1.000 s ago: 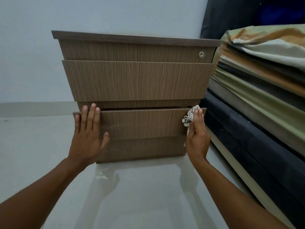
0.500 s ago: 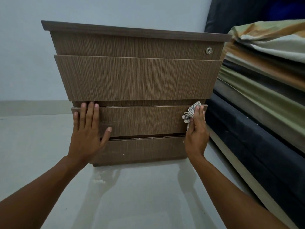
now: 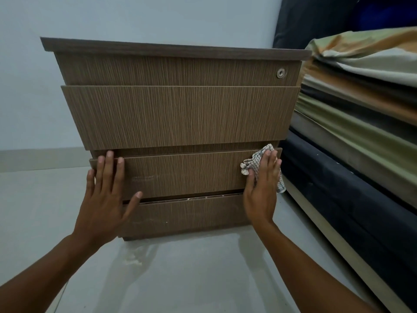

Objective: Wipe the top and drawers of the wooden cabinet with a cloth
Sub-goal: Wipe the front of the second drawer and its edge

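Grey floor [image 3: 203, 279] carries the cabinet [image 3: 178, 116]; my left hand [image 3: 106, 199] lies flat, holding nothing, on its lower drawer [image 3: 185, 175], right hand [image 3: 261, 195] flat, pressing the cloth [image 3: 250, 164] at the drawer's right end.

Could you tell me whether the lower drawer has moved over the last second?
Yes. The lower drawer has slid back into the cabinet: the dark gap between its front and the strip above has closed.
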